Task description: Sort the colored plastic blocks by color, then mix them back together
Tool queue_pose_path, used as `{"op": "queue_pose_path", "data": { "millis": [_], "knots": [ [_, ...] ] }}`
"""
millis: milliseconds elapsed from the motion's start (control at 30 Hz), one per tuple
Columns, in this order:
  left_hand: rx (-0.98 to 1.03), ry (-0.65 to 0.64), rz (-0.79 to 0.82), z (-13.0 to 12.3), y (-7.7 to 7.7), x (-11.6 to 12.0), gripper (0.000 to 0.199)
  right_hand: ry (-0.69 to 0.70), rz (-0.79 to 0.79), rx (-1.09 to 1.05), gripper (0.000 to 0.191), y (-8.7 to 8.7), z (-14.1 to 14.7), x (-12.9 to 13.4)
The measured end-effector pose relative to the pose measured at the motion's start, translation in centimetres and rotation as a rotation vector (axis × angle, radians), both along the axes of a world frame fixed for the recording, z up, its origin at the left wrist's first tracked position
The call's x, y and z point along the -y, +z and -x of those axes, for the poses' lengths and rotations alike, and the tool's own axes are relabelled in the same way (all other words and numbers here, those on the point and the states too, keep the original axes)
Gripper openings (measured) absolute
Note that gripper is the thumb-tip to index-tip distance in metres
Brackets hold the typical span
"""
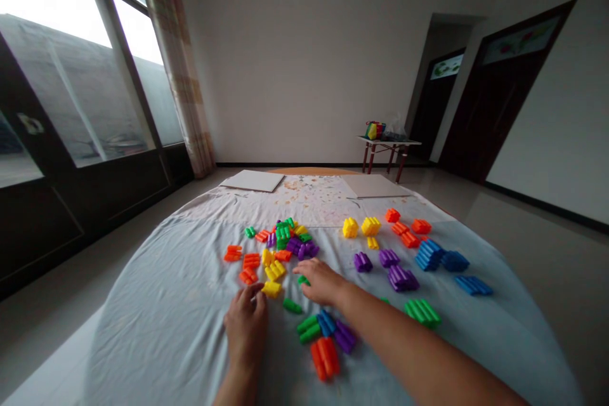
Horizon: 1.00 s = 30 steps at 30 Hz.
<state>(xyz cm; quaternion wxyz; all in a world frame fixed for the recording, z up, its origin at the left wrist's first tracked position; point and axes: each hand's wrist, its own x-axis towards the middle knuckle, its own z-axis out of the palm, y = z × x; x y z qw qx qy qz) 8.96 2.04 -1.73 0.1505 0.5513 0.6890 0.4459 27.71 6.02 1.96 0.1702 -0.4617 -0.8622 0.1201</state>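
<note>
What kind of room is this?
Probably a room in someone's home: there's a patterned curtain by big windows, a cloth-covered table, and a dark wooden door.

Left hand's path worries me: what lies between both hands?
Head view: a yellow block by the left hand, a green block at the right hand, and a green piece nearer the camera.

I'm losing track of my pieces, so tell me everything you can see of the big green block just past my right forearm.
The green block is bright, with rounded parallel ridges and a slight shine, like molded plastic. It lies flat on the pale blue cloth, beyond your right forearm and nearer you than the purple block. Only the cloth visibly touches it; its underside is hidden.
</note>
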Motion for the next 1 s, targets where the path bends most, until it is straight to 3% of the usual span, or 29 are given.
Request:
{"op": "queue_pose_path", "data": {
  "millis": [200, 400, 533, 767, 867, 1000],
  "knots": [
    [0.084, 0.020, -0.066, 0.4, -0.6, -0.1, 0.038, -0.003, -0.011, -0.061, 0.046, -0.3, 3.6, 0.2],
    [0.134, 0.025, -0.100, 0.8, -1.1, -0.3, 0.039, 0.027, 0.101, 0.051, 0.058, 0.3, 5.9, 0.0],
    [0.158, 0.044, -0.104, 0.7, -1.0, -0.3, 0.038, 0.121, 0.088, 0.096, 0.058, 0.4, 4.3, 1.3],
    [0.165, 0.068, -0.107, 0.5, -0.8, -0.2, 0.035, 0.298, 0.116, 0.087, 0.056, 1.8, -0.4, 5.7],
    [0.153, 0.066, -0.096, 0.4, -0.8, -0.3, 0.035, 0.257, 0.109, -0.042, 0.049, 2.1, -1.7, 7.3],
    [0.122, 0.067, -0.091, 0.4, -0.6, -0.3, 0.034, 0.088, 0.009, -0.219, 0.041, 1.8, -2.7, 9.3]
  ]
}}
